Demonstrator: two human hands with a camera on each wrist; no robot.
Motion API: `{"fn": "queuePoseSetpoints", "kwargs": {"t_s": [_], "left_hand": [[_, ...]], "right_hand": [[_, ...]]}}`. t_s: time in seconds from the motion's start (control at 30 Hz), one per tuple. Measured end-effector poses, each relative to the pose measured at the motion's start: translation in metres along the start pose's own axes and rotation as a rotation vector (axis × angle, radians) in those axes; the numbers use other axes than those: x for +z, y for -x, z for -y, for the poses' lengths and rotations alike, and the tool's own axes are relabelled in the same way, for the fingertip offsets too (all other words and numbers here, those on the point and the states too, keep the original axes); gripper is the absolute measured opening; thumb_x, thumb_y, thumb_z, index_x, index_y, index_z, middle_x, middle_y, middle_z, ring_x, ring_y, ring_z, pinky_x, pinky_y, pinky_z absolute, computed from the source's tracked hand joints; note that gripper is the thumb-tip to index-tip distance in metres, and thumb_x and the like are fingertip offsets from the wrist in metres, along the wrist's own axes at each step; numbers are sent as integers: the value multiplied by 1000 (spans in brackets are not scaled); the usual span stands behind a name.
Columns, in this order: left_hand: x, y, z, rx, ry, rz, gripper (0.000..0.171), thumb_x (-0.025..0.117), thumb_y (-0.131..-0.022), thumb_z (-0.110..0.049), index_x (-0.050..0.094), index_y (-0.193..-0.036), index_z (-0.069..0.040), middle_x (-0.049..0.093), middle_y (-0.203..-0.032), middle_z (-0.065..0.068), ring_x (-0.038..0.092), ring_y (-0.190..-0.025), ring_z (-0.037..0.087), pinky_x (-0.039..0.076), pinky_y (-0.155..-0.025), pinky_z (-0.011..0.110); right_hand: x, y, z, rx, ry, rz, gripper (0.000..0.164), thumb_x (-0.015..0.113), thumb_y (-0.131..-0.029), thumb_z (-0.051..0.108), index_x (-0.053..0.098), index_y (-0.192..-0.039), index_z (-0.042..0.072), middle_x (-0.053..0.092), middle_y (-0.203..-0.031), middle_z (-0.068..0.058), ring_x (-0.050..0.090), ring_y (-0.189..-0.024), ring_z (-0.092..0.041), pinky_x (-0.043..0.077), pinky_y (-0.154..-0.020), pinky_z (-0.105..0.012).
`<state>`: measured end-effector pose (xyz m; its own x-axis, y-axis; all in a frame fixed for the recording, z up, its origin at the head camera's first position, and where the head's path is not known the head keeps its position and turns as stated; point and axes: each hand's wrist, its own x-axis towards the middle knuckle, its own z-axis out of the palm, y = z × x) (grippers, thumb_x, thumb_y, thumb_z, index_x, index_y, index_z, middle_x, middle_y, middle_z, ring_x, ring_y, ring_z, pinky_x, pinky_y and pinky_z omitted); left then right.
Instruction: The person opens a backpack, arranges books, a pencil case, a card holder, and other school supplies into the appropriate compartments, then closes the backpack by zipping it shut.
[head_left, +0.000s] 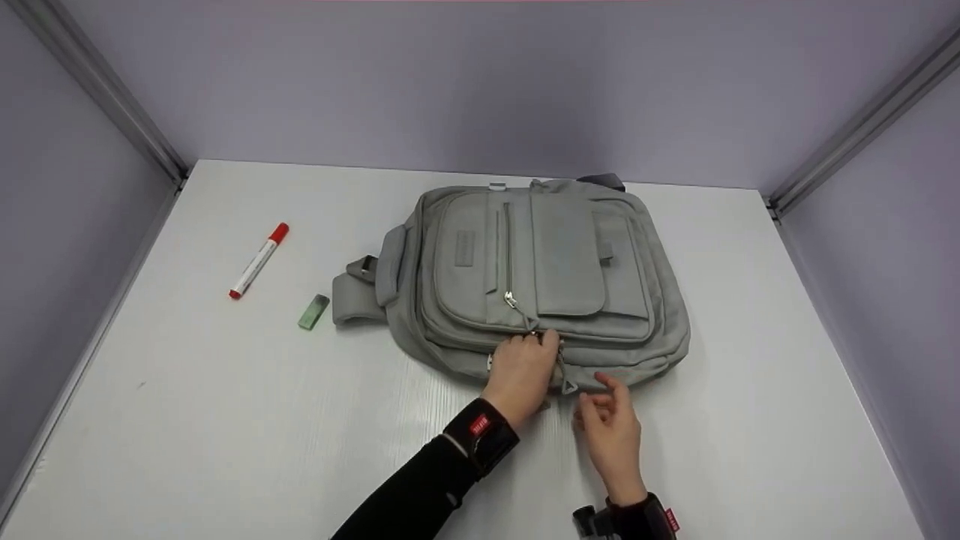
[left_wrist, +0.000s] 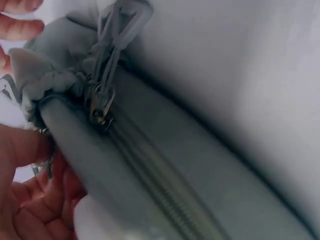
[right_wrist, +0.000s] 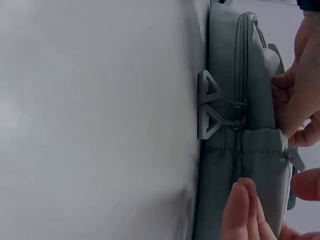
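Observation:
A grey backpack [head_left: 472, 292] lies on its back on the white table, its side toward me. My left hand [head_left: 521, 375] is at the near edge of the front compartment, with thumb and fingers curled at the zipper seam; part of the grip is hidden. In the left wrist view, the thumb [left_wrist: 22, 145] presses by metal zipper parts. Two triangular zipper pulls [right_wrist: 210, 87] hang at the main zipper [left_wrist: 165, 195] beside that hand. My right hand [head_left: 615, 439] is just off the near side by the gathered side pocket [right_wrist: 262, 150], fingers loosely bent and holding nothing.
A red-capped white marker [head_left: 259, 261] and a small green block [head_left: 313, 312] lie left of the backpack. A shoulder strap [head_left: 356, 300] juts out toward the block. Grey-white panels [head_left: 360, 82] stand behind the table [head_left: 187, 420] and along both sides.

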<state>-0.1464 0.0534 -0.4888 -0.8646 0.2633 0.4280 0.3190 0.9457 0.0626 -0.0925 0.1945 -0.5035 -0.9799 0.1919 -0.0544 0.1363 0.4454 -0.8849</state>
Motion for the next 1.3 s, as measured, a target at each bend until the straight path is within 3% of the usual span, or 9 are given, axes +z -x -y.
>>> {"fn": "queuePoseSetpoints", "kwargs": {"t_s": [0.13, 0.33, 0.57, 1.07, 1.3], "left_hand": [[4, 3, 5, 23, 48, -102, 27, 75, -77, -19, 55, -94, -11, 68, -71, 1, 64, -61, 16, 50, -54, 30], [7, 7, 18, 34, 138, -202, 21, 75, -85, -24, 58, -87, -12, 67, -67, 0, 63, -58, 18, 50, -54, 31], [1, 14, 38, 79, 221, -160, 21, 76, -84, -26, 60, -87, -13, 70, -74, 0, 66, -66, 19, 51, -63, 30], [-19, 30, 94, 107, 280, -55, 19, 73, -88, -26, 59, -87, -14, 67, -79, 0, 66, -74, 20, 55, -69, 34], [-22, 37, 123, 73, 306, -58, 20, 75, -86, -25, 60, -87, -13, 64, -77, 1, 63, -73, 21, 52, -67, 34]], "right_hand": [[2, -2, 2, 6, -36, 49, 37, 58, -98, 9, 52, -133, -2, 68, -104, -20, 68, -77, -6, 56, -70, -20], [3, -3, 0, -34, 2, 66, 36, 58, -97, 6, 55, -131, -4, 68, -106, -20, 66, -79, -2, 54, -70, -17], [-2, -9, 0, -42, 25, 22, 27, 60, -96, 5, 65, -120, -5, 72, -100, -21, 67, -76, -2, 54, -68, -16], [-9, -17, -2, -1, 70, -4, 24, 60, -97, 8, 68, -116, -4, 73, -95, -20, 65, -74, -5, 52, -66, -15], [-8, -17, -4, 26, 51, -10, 23, 59, -97, 7, 69, -116, -3, 72, -97, -20, 64, -75, -6, 52, -67, -15]]}}
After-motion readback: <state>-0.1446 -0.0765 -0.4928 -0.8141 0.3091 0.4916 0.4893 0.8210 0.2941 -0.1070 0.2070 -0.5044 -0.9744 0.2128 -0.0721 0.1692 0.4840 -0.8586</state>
